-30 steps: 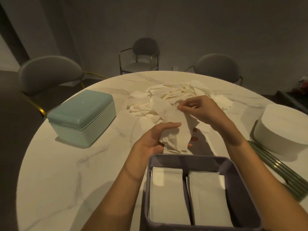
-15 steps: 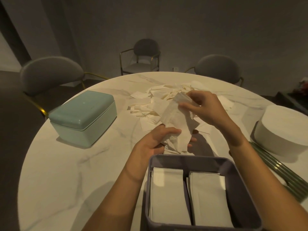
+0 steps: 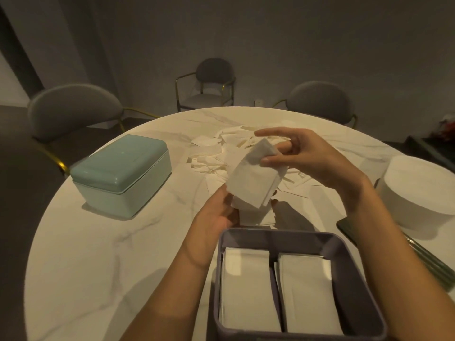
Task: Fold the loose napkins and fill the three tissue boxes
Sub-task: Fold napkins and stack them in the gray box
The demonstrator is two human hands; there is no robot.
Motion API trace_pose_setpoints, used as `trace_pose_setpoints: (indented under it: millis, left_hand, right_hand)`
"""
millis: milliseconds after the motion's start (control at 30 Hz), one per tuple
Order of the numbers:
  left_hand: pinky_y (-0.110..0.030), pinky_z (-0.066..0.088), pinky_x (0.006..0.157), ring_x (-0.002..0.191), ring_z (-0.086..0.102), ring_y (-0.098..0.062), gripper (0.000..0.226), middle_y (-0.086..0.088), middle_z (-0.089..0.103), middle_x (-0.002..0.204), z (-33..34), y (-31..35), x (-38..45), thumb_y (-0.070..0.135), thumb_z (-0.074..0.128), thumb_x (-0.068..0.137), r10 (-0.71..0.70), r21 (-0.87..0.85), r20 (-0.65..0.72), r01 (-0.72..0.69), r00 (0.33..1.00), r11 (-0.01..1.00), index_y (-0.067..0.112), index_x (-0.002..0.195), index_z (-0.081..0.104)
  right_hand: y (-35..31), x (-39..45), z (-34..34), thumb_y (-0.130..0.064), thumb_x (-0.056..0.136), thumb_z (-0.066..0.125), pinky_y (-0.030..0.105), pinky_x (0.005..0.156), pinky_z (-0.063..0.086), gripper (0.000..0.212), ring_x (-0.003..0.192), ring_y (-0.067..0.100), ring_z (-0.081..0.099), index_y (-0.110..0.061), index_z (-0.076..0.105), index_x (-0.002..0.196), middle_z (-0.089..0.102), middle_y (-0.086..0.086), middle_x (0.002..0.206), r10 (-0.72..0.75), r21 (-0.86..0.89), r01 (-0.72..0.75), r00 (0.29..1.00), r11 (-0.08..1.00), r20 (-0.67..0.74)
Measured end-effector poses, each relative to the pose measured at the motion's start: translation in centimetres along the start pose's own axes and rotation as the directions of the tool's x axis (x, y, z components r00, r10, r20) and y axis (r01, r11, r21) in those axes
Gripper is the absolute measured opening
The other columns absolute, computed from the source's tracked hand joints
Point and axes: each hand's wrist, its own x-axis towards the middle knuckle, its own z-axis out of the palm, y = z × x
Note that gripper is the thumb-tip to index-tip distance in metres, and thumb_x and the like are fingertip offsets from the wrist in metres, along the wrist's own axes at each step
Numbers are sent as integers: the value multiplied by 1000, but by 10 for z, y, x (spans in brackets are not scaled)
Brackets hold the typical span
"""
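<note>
The left hand (image 3: 222,212) grips the lower end of a folded napkin (image 3: 253,179) held up over the table (image 3: 98,254). The right hand (image 3: 305,158) pinches its upper edge between thumb and middle finger, forefinger stretched out straight. At far left sits a closed teal box (image 3: 120,173). Behind the hands lies the loose napkin pile (image 3: 221,153). Nearest, an open grey box (image 3: 344,247) holds two folded stacks (image 3: 246,291) side by side. At right stands a round white box (image 3: 418,190).
</note>
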Motion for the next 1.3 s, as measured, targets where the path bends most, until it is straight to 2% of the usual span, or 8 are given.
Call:
trace_pose_setpoints:
  millis: [167,267,433,533,700,1033,1167,1300]
  left_hand:
    - [-51,40,111,113,64,-27,77,-11,60,134,14,17,0,75,59,88,-89,-53,137,97,987,994,26,147,54]
    - [-55,34,115,126,58,-11,70,14,52,150,-3,6,0,90,58,77,-5,253,87,-17,996,967,54,137,56]
    - [-30,60,80,111,63,13,45,38,64,122,-11,-5,2,67,59,95,-100,392,31,80,994,917,50,136,57]
    - [-42,62,87,107,72,-32,32,-9,75,115,13,2,-2,34,53,107,-111,453,184,16,977,891,18,135,58]
    - [-25,61,70,74,75,-17,17,-6,77,83,41,19,-18,15,46,108,-116,455,367,-70,923,888,6,115,58]
    - [-36,60,95,113,70,-26,33,-13,73,122,23,13,-15,28,63,102,-119,377,231,24,966,926,10,130,62]
    - [-47,54,101,117,70,-24,52,-3,73,126,16,5,-11,59,72,89,-122,241,15,115,992,964,24,127,72]
    - [-45,58,92,100,74,-31,54,-15,74,109,32,16,-8,53,49,105,-91,-22,129,95,987,995,7,123,70]
  right_hand:
    - [16,4,12,-25,83,84,33,83,63,66,106,12,69,-40,54,139,63,-14,130,15,-151,2,993,989,114]
    - [23,7,17,-22,81,86,30,82,62,70,113,8,64,-40,51,139,57,-16,136,25,-200,13,982,980,186]
    - [23,11,14,-30,92,73,16,87,57,40,103,2,67,-26,64,130,67,-12,123,-63,-208,55,998,977,-30]
    - [21,11,13,-43,95,64,13,77,54,34,94,3,63,-27,71,123,66,-14,118,-11,-363,-12,998,932,-62]
    - [20,6,13,-36,92,71,14,73,55,9,88,8,66,-35,74,100,67,-24,96,68,-315,-66,998,947,-7]
    - [11,12,8,-32,98,66,15,80,55,13,93,6,65,-23,73,106,68,-11,101,-185,-199,82,790,977,-585]
    - [-9,4,3,-31,98,66,17,73,56,20,93,5,67,-19,74,111,71,-11,98,-151,-19,158,887,987,-437]
    - [-6,3,11,-34,95,68,16,70,55,11,91,3,67,-29,76,101,72,-21,89,-64,-12,62,986,998,-152]
